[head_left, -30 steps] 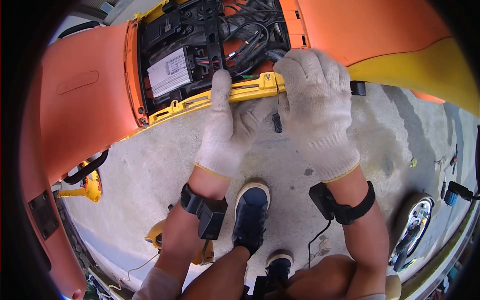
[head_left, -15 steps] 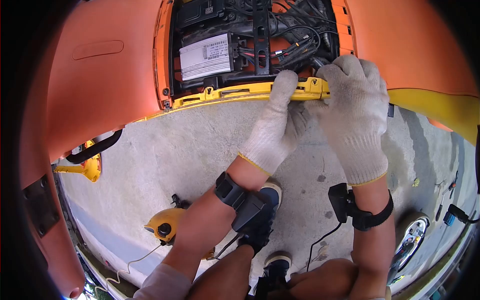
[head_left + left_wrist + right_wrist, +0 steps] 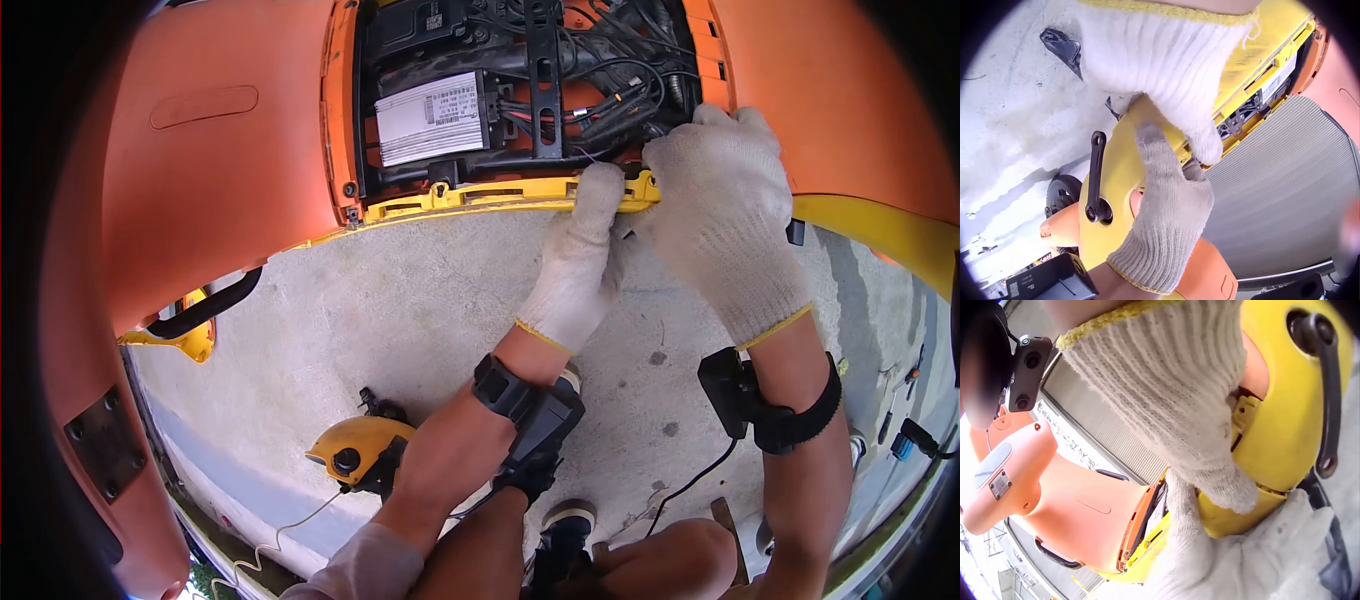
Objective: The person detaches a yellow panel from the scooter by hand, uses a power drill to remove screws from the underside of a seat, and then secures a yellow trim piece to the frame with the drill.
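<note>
The yellow side panel (image 3: 500,193) runs along the lower edge of an open bay in an orange vehicle body. My gloved left hand (image 3: 575,265) grips this rail, thumb over its top edge and fingers underneath. Just to its right, my gloved right hand (image 3: 730,215) holds the panel's right end with bent fingers. In the left wrist view the right hand (image 3: 1169,206) has its index finger along the yellow surface (image 3: 1116,181). The left hand (image 3: 1235,562) lies below the right hand (image 3: 1166,400) in the right wrist view. The palms hide the contact points.
Inside the bay are a silver finned box (image 3: 432,118), a black cross bracket (image 3: 544,80) and bundled cables (image 3: 625,105). A yellow-and-black part (image 3: 360,448) lies on the concrete floor. A crank arm (image 3: 1096,178) sticks out from the yellow body.
My left hand has slid right along the rail, closer to my right hand. The small dark object hanging beside the right hand is no longer visible. The head view has shifted left.
</note>
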Tool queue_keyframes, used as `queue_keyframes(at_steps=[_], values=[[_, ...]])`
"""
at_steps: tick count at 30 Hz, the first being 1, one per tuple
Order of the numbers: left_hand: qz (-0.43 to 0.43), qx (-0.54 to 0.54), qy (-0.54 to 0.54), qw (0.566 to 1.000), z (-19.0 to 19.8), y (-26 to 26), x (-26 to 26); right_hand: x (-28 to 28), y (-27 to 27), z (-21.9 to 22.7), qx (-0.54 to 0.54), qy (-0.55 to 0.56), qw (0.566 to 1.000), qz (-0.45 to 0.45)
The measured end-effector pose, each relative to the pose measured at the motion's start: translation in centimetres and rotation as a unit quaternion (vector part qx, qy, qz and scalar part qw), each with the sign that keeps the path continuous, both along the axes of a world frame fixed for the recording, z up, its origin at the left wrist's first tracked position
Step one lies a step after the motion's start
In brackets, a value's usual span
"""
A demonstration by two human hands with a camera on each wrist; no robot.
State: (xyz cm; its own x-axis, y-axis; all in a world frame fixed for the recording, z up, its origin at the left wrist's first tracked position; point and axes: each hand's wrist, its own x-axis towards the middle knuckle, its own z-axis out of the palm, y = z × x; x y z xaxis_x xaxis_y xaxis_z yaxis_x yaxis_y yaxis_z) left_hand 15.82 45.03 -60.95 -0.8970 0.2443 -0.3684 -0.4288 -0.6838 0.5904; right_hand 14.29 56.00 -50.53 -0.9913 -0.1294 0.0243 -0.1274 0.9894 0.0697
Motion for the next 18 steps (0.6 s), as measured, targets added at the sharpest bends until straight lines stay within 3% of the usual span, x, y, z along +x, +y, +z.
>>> queue_keyframes(at_steps=[2,4,6,8,10,12,13,14,16,17,18], values=[[-0.065,0.03,0.05,0.996,0.1,-0.3,-0.1,0.5,1.0,-0.2,-0.008,-0.004,1.0,0.0],[-0.089,0.025,0.059,0.994,-0.3,-0.8,-0.4,1.6,2.1,-1.3,-0.116,0.135,0.98,0.093],[-0.124,0.017,0.056,0.991,-0.7,-0.9,-0.2,2.7,3.3,-1.8,-0.128,0.15,0.977,0.077],[-0.119,-0.003,0.084,0.989,-0.9,-0.7,0.0,3.9,4.1,-2.3,-0.147,0.155,0.975,0.061],[-0.123,-0.034,0.083,0.988,-1.4,-0.7,0.0,3.9,5.0,-2.7,-0.044,0.267,0.958,0.091],[-0.117,-0.056,0.101,0.986,-1.7,-1.0,0.3,3.8,4.9,-2.3,-0.024,0.289,0.954,0.08],[-0.111,-0.059,0.119,0.985,-1.7,-1.2,0.3,3.9,5.0,-1.6,-0.005,0.318,0.939,0.129],[-0.121,-0.063,0.119,0.984,-1.8,-1.4,0.2,3.8,5.1,-2.3,-0.019,0.326,0.937,0.124],[-0.122,-0.173,0.131,0.968,-2.3,-1.5,0.1,3.3,5.1,-3.3,-0.046,0.344,0.931,0.116],[-0.065,-0.216,0.107,0.968,-2.9,-1.2,-0.2,3.6,5.5,-3.0,-0.091,0.321,0.935,0.123],[-0.073,-0.217,0.104,0.968,-3.3,-1.1,-0.2,3.8,5.3,-3.1,-0.088,0.319,0.936,0.117]])
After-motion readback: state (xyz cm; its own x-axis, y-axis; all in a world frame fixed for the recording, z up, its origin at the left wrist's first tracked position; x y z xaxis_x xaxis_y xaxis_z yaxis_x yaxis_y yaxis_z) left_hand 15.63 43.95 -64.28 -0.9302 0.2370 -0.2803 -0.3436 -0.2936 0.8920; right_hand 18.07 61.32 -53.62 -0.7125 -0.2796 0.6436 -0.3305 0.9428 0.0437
